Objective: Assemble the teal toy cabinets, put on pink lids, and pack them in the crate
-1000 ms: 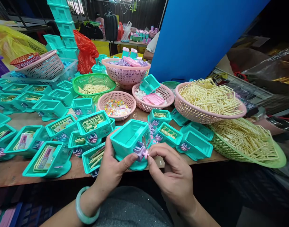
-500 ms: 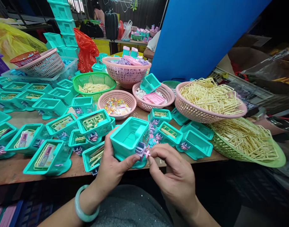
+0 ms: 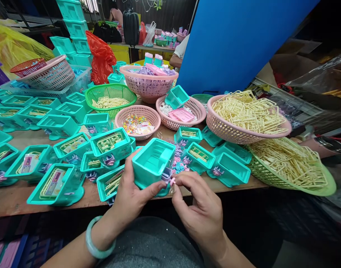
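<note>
My left hand [image 3: 134,190] wraps round a teal plastic box [image 3: 153,158], tilted with its hollow side up, above the table's front edge. A lilac plastic bracket [image 3: 166,175] sticks out from the box's right side, and my left thumb presses by it. Thumb and forefinger of my right hand [image 3: 198,203] pinch a small pink knob [image 3: 172,181] at the outer end of that bracket. Whether the knob is seated in the bracket I cannot tell. Just behind lie loose pink and blue wheel-like pieces [image 3: 179,165] and lilac parts [image 3: 180,149].
Teal boxes [image 3: 56,184] with cream parts crowd the table's left. A pink basket [image 3: 138,109] holds small colourful pieces. Cream frames heap in another pink basket [image 3: 245,139] and a green basket [image 3: 296,188] at right. A blue panel [image 3: 237,44] leans behind.
My right hand has shifted slightly left, with the pink knob turned a little at the bracket. The teal box has tilted slightly in my left hand.
</note>
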A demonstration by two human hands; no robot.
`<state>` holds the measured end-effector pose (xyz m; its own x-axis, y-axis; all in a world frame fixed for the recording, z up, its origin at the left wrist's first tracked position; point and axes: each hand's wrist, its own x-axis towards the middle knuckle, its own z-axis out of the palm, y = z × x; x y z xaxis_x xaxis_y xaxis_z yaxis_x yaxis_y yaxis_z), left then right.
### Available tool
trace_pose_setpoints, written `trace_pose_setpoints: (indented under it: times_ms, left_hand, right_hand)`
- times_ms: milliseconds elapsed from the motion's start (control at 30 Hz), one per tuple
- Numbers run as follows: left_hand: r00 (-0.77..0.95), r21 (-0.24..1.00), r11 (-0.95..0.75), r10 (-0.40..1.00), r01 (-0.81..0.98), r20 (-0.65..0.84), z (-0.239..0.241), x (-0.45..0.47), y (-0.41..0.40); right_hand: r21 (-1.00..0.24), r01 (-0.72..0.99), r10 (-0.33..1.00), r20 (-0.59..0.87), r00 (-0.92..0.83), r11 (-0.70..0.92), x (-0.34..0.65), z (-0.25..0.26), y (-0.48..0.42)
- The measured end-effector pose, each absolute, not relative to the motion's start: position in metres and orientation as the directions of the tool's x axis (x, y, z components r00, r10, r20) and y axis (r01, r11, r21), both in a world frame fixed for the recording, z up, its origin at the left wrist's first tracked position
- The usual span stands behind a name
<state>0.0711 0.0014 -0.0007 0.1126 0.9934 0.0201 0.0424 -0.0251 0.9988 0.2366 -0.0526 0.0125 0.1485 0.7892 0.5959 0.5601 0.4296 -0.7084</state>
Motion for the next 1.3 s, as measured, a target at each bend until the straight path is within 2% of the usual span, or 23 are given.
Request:
trace_pose_setpoints:
  times_ms: [133,267,467,567,667,733,833,900,933,1067,1167,1300]
  left_hand:
    - [0.141,1.0,0.016,0.99,-0.015,-0.013,0.0,0.073,0.0]
    - [0.183,1.0,0.009,0.983,-0.027,-0.004,-0.002,0.074,-0.002]
    - [0.119,0.994,-0.1,0.988,0.044,0.095,-0.004,0.072,0.004]
    - [0.21,0.996,0.031,0.978,-0.089,-0.012,-0.003,0.071,0.016]
    - [0.316,0.934,0.211,0.942,-0.289,-0.116,-0.005,0.07,0.023]
    - [0.341,0.892,0.283,0.927,-0.354,-0.158,-0.005,0.07,0.024]
    - [0.378,0.885,0.325,0.906,-0.333,-0.19,0.0,0.067,0.021]
    - [0.433,0.923,0.29,0.887,-0.253,-0.16,0.006,0.062,0.018]
    - [0.471,0.944,0.262,0.871,-0.2,-0.142,0.01,0.059,0.017]
    - [0.557,0.992,0.124,0.826,-0.034,-0.085,0.02,0.05,0.011]
    - [0.578,0.999,0.021,0.816,-0.037,0.005,0.016,0.046,0.008]
    - [0.668,0.993,0.027,0.742,-0.111,0.054,0.004,0.039,0.007]
  right_hand:
    - [-0.766,0.513,0.825,0.537,0.179,0.387,0.233,0.013,-0.055]
    - [-0.641,0.615,0.742,0.657,0.131,0.459,0.232,0.009,-0.054]
    - [-0.74,0.534,0.812,0.562,0.157,0.409,0.232,0.011,-0.049]
    - [-0.735,0.526,0.826,0.554,0.104,0.427,0.239,0.015,-0.043]
    - [-0.765,0.503,0.802,0.56,0.21,0.402,0.253,0.011,-0.029]
    - [-0.851,0.385,0.847,0.469,0.25,0.358,0.262,0.003,-0.018]
    - [-0.966,0.173,0.979,0.201,0.042,0.191,0.27,-0.005,-0.008]
    - [-0.987,0.124,0.993,0.1,-0.059,0.106,0.27,-0.006,-0.009]
    - [-0.989,0.111,0.993,0.094,-0.069,0.102,0.27,-0.005,-0.011]
    - [-0.979,0.075,0.981,0.188,-0.052,0.192,0.268,-0.007,-0.023]
    - [-0.975,0.02,0.974,0.219,-0.058,0.22,0.269,-0.013,-0.03]
    - [-0.971,-0.105,0.965,0.229,-0.127,0.216,0.272,-0.017,-0.037]
